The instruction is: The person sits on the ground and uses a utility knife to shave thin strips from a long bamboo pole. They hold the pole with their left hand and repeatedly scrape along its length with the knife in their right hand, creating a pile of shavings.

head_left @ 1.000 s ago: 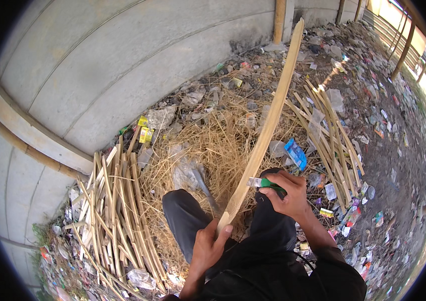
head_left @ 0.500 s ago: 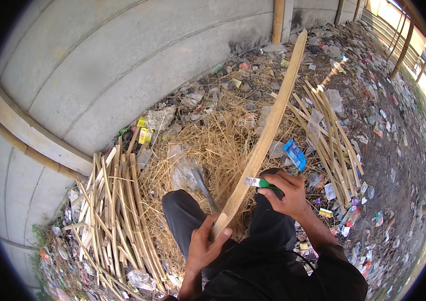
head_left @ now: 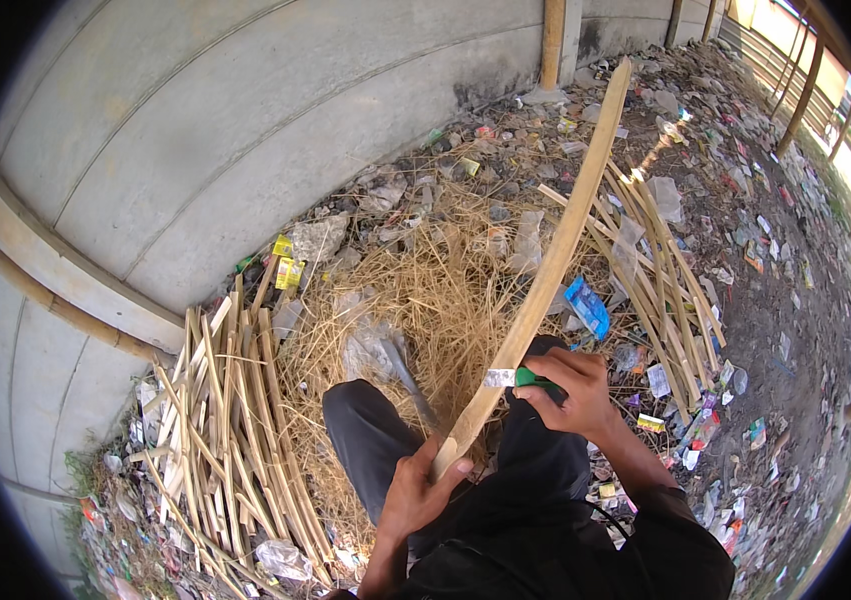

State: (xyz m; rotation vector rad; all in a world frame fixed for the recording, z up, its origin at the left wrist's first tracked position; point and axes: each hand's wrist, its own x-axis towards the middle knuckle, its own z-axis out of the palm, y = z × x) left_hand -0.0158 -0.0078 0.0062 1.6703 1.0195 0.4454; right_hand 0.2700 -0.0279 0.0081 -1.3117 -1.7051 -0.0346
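A long, pale bamboo strip [head_left: 557, 255] slants from my lap up and away to the far right. My left hand [head_left: 417, 492] is closed round its near end, thumb on top. In my right hand [head_left: 573, 392] is a green-handled knife [head_left: 525, 377], gripped with the fingers wrapped round the handle. Its flat metal blade lies across the strip, just above my left hand. Part of the handle is hidden by my fingers. The strip passes between my bent knees, which are in dark trousers.
A pile of split bamboo strips [head_left: 230, 430] lies at the left, a smaller one [head_left: 660, 285] at the right. Shavings [head_left: 435, 290] cover the ground ahead, with a blue wrapper [head_left: 587, 308] beside them. A concrete wall [head_left: 275, 110] stands behind; litter is scattered around.
The strip's far end has swung to the right, and its near end has shifted slightly right with my left hand. The blade now sits more squarely across the strip.
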